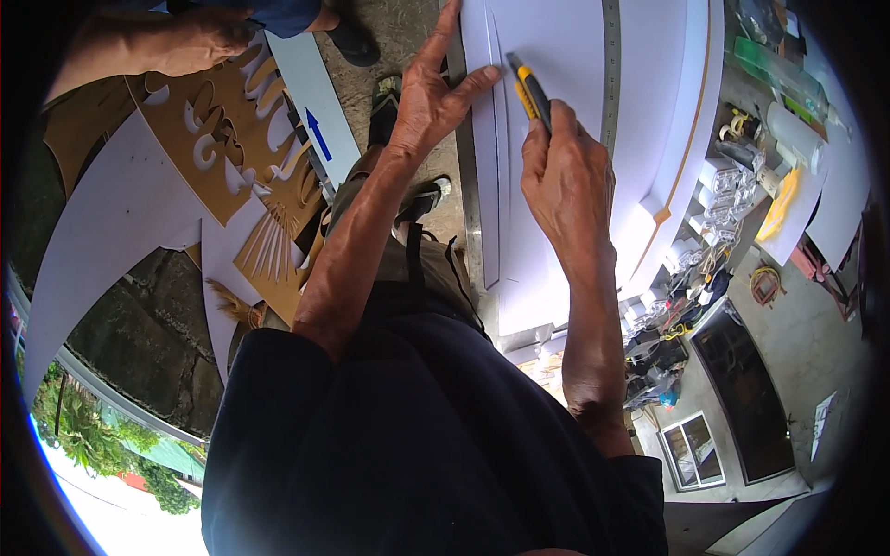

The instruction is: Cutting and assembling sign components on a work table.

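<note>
A yellow and black utility knife (531, 92) is gripped in my right hand (567, 176), its tip pointing away and leftward above a large white sheet (565, 241). Whether the tip touches the sheet, I cannot tell. My left hand (434, 104) lies with thumb and index finger spread at the sheet's left side. Its thumb reaches over a narrow white strip (486, 199) that runs along that edge, with a thin gap or line beside it. Right of the knife, a long metal ruler (610, 83) lies across the sheet.
Another person's hand (199, 42) is at the upper left, near brown and white cut-out pieces (199, 116). A white board with a blue arrow (317, 134) lies beside them. Cluttered tools and clear packages (728, 199) line the right. The table's edge (466, 176) runs close before me.
</note>
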`<state>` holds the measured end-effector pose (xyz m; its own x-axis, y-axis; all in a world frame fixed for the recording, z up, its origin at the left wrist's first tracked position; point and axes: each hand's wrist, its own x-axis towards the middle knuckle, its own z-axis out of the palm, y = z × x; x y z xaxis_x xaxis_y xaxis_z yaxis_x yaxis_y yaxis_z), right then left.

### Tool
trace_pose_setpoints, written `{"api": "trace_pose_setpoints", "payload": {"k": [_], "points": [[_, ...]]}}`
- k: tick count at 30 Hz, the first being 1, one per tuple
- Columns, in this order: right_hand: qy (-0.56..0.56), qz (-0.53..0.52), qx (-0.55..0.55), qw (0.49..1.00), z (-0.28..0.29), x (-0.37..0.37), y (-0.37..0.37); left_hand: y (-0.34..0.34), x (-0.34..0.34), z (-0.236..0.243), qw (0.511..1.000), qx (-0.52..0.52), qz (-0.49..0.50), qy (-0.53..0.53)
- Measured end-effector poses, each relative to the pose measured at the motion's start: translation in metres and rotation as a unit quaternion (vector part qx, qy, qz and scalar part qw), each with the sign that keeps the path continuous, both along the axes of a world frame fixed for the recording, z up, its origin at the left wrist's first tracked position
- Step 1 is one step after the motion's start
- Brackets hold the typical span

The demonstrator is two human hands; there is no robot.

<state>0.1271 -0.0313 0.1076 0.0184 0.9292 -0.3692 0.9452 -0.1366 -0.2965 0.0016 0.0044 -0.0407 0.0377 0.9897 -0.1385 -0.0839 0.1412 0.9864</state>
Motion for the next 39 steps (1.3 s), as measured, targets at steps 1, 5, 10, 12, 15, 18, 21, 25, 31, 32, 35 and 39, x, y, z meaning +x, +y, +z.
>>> {"api": "trace_pose_setpoints", "payload": {"k": [1,5,10,12,15,18,21,25,31,32,35,39], "points": [[0.0,0.0,0.0,1.0,0.001,-0.001,0.003,-0.001,-0.001,-0.001,1.0,0.0,0.0,0.0],[0.017,-0.026,0.03,0.999,-0.003,-0.013,0.015,-0.001,-0.004,0.005,0.999,-0.037,-0.037,0.015],[0.054,-0.084,0.007,0.995,-0.018,-0.031,0.031,0.002,-0.009,-0.006,0.999,-0.026,-0.041,-0.006],[0.051,-0.073,0.035,0.995,-0.031,-0.031,0.028,0.004,-0.015,-0.01,0.997,0.024,-0.059,0.05],[0.045,-0.059,0.066,0.995,-0.039,-0.03,0.026,0.005,-0.02,-0.007,0.994,-0.057,-0.095,-0.003],[0.044,-0.055,0.076,0.995,-0.043,-0.031,0.026,0.004,-0.02,-0.008,0.996,-0.034,-0.086,0.01],[0.043,-0.051,0.08,0.995,-0.044,-0.032,0.027,0.005,-0.019,-0.009,0.997,-0.006,-0.07,0.013],[0.035,-0.042,0.083,0.995,-0.045,-0.032,0.027,0.006,-0.022,-0.005,0.995,-0.039,-0.089,0.0],[0.031,-0.041,0.089,0.995,-0.045,-0.033,0.027,0.006,-0.021,-0.009,0.996,-0.016,-0.083,0.029],[0.031,-0.04,0.089,0.995,-0.045,-0.034,0.027,0.005,-0.021,-0.009,0.996,-0.015,-0.082,0.032],[0.02,-0.036,0.097,0.994,-0.046,-0.035,0.027,0.005,-0.021,-0.006,0.996,-0.031,-0.082,0.011],[0.014,-0.036,0.088,0.995,-0.045,-0.035,0.028,0.006,-0.02,-0.002,0.996,-0.04,-0.083,0.002]]}}
